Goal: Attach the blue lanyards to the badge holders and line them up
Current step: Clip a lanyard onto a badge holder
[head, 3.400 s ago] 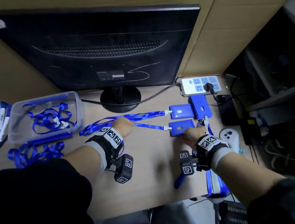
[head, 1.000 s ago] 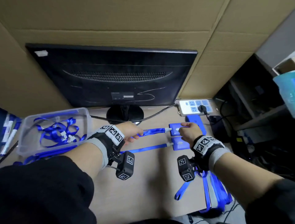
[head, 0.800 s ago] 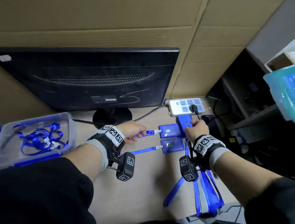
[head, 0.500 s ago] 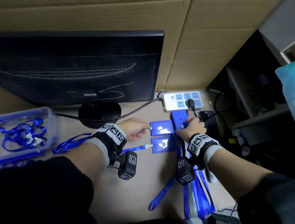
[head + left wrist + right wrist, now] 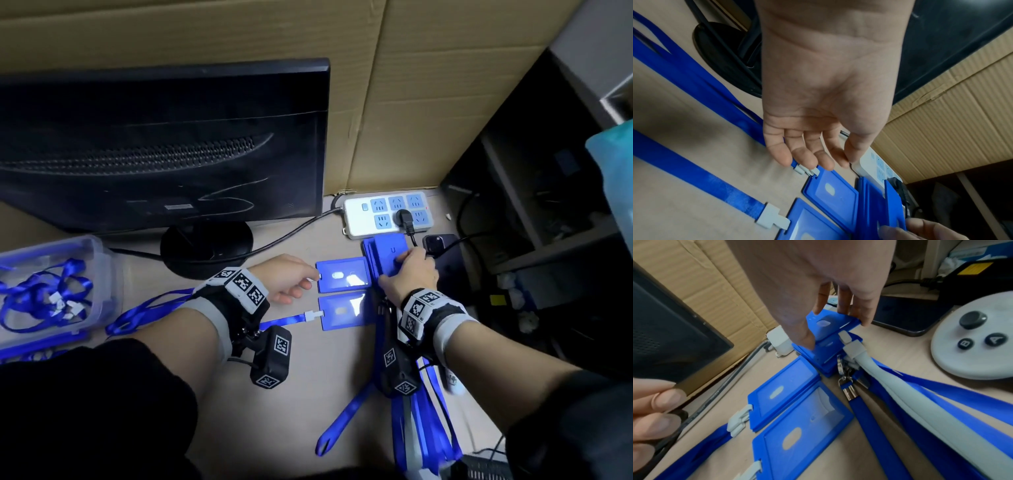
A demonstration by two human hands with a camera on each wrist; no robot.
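Observation:
Two blue badge holders lie side by side on the desk, the upper holder (image 5: 343,275) and the lower holder (image 5: 344,311), each clipped to a blue lanyard (image 5: 284,321) running left. My left hand (image 5: 294,284) hovers with relaxed fingers (image 5: 807,155) over the upper holder's white clip (image 5: 806,171), holding nothing. Just right of them is a stack of blue holders (image 5: 383,255) in front of the power strip. My right hand (image 5: 407,274) pinches the top holder (image 5: 830,323) of that stack (image 5: 824,356) between thumb and fingers, tilting it up.
A black monitor (image 5: 164,144) and its stand fill the back left. A white power strip (image 5: 387,214) and a dark phone (image 5: 442,246) lie behind the stack. A clear box (image 5: 99,281) of lanyards is at left. More lanyards (image 5: 421,428) trail off the front edge beside a white controller (image 5: 972,344).
My right hand left the upper laid-out holder, moved to the stack and gripped its top holder. My left hand slid right along the lanyard to the clip and opened.

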